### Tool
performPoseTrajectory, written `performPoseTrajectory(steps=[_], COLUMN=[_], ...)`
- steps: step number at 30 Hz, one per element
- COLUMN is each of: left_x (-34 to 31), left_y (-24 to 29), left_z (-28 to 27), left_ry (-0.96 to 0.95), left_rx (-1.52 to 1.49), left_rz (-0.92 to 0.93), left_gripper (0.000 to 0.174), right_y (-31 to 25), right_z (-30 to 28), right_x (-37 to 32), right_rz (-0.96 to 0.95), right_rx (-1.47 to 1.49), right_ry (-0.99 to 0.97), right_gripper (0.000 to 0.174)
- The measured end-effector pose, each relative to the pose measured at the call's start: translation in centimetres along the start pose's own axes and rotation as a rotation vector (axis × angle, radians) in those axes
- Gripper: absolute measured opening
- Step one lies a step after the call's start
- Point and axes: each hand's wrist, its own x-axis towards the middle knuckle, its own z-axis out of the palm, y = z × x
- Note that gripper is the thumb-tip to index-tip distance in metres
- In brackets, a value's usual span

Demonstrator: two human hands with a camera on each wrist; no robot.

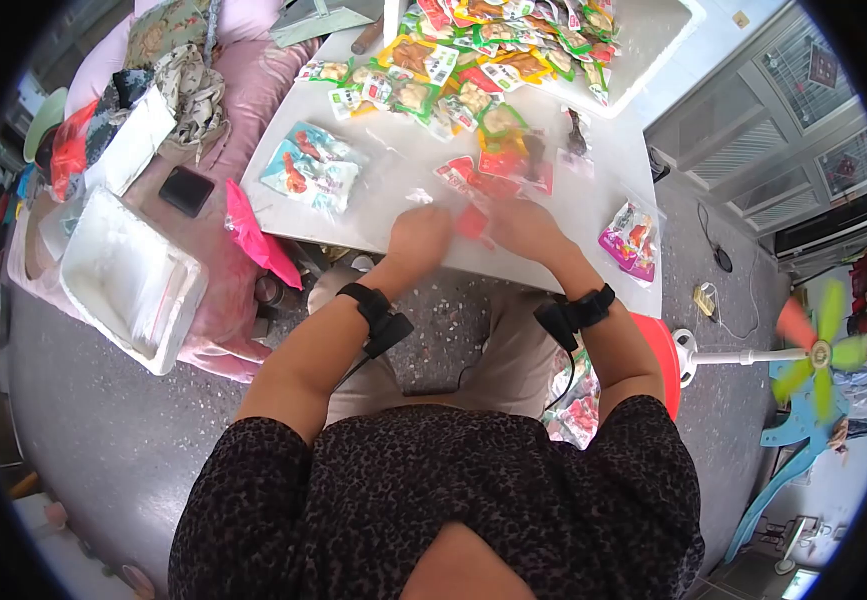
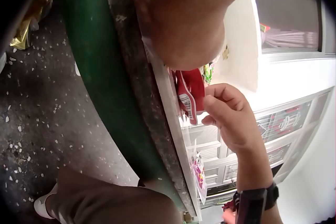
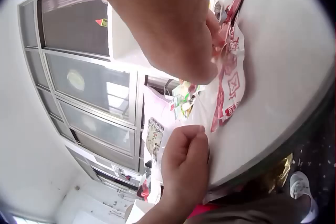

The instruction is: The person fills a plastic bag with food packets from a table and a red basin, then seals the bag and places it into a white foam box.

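Note:
A clear plastic bag with red printing (image 1: 468,178) lies at the front of the white table, between the two hands. My right hand (image 1: 525,228) pinches its red part (image 2: 195,88) between thumb and fingers, as the left wrist view shows. In the right wrist view, the bag's red and white printed side (image 3: 231,85) stretches along the tabletop below the right hand. My left hand (image 1: 420,238) is curled, with its thumb and forefinger (image 3: 198,132) at the bag's clear film. The left hand's fingertips are hidden in its own wrist view.
Many small snack packets (image 1: 473,90) are heaped at the back, spilling from a white foam box (image 1: 668,40). A blue and white packet (image 1: 313,168) lies left, a purple one (image 1: 631,243) right. A pink bag (image 1: 258,240) hangs by the left edge. A fan (image 1: 821,352) stands right.

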Motion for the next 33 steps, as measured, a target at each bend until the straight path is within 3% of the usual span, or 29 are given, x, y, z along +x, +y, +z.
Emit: performPoseTrajectory(steps=[3, 8, 13, 17, 23, 26, 29, 33], left_x=[0.0, 0.0, -0.1, 0.0, 0.0, -0.2, 0.1, 0.3], left_y=[0.1, 0.0, 0.6, 0.8, 1.0, 0.4, 1.3, 0.5], left_z=[-0.1, 0.2, -0.5, -0.7, -1.0, -0.3, -1.6, -0.8], left_ry=[-0.002, -0.044, -0.056, -0.035, -0.008, 0.025, -0.069, -0.105], left_rx=[0.014, 0.045, 0.086, 0.049, -0.079, -0.119, -0.093, -0.126], left_rz=[-0.01, -0.06, -0.051, -0.052, -0.116, -0.1, -0.148, -0.216], left_gripper=[0.006, 0.006, 0.007, 0.007, 0.01, 0.012, 0.017, 0.019], right_y=[-0.2, 4.7, -1.7, 0.2, 0.9, 3.0, 3.1, 0.3], right_z=[-2.5, 0.6, -3.1, 0.2, -0.9, -0.6, -0.9, -2.9], right_x=[1.4, 8.3, 9.2, 10.1, 8.2, 7.5, 4.5, -0.8], right_rz=[0.072, 0.241, 0.21, 0.231, 0.442, 0.521, 0.617, 0.783], right_rx=[0.248, 0.175, 0.201, 0.23, 0.508, 0.827, 1.167, 1.346], right_ry=[-0.034, -0.073, -0.343, -0.355, -0.373, -0.451, -0.208, 0.055], right_gripper=[0.019, 0.045, 0.056, 0.059, 0.055, 0.049, 0.023, 0.011])
